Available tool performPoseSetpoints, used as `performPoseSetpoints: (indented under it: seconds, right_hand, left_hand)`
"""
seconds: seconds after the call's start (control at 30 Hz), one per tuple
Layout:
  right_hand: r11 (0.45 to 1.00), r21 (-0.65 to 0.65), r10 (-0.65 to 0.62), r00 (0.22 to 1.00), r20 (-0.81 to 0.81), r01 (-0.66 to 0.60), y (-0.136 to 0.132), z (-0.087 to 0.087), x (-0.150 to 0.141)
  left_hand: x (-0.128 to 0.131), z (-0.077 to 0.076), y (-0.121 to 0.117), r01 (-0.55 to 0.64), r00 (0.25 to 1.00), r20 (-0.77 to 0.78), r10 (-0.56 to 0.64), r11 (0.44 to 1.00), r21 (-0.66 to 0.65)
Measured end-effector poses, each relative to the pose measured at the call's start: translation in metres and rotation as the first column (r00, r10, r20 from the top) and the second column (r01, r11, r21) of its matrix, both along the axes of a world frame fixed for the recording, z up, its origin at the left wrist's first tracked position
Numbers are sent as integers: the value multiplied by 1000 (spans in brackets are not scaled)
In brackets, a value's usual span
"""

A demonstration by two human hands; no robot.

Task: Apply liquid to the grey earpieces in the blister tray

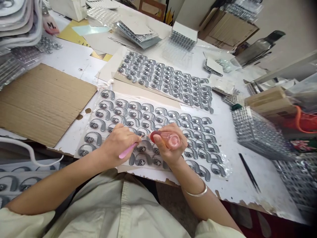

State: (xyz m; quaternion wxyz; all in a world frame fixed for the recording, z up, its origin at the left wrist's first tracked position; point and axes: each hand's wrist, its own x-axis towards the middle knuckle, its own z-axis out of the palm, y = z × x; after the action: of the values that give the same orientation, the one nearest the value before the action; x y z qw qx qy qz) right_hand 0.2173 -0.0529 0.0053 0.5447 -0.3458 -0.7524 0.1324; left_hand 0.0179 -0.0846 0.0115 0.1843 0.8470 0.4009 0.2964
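Note:
My left hand (117, 143) is closed around a slim tool with a pink handle (127, 150); its tip points right, over the parts. In my right hand (173, 153) is a translucent reddish squeeze bottle (169, 138), tilted with its base toward me and its nozzle end close to the tool's tip. Both hands are over the near sheet of grey hook-shaped pieces (135, 114), set in rows, each with a round, shiny metallic centre. The pieces directly beneath my fingers are partly hidden. Behind lies a second sheet of similar pieces (160, 77).
Brown cardboard (42, 102) lies at the left. Black tweezers (249, 172) rest at the right, near stacked clear trays of small parts (257, 132). Further back are a glue bottle marked M (51, 24), more trays (183, 36) and a cardboard box (228, 28).

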Motion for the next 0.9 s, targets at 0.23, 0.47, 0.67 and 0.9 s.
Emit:
performPoseSetpoints:
  seconds: [0.23, 0.47, 0.67, 0.9]
  right_hand:
    - [1000, 2, -4, 1000, 2, 4, 0, -1, 0]
    - [1000, 1, 14, 1000, -11, -14, -2, 0, 0]
    - [1000, 1, 7, 1000, -6, -7, -1, -1, 0]
    - [1000, -14, 1, 1000, 8, -1, -2, -2, 0]
  left_hand:
    - [-10, 6, 17, 91, 995, 60, -84, 988, -122]
    - [-11, 17, 40, 101, 995, 50, -90, 947, -305]
    - [-12, 22, 49, 105, 994, 74, -81, 891, -442]
    - [-15, 22, 62, 193, 980, 139, -141, 833, -519]
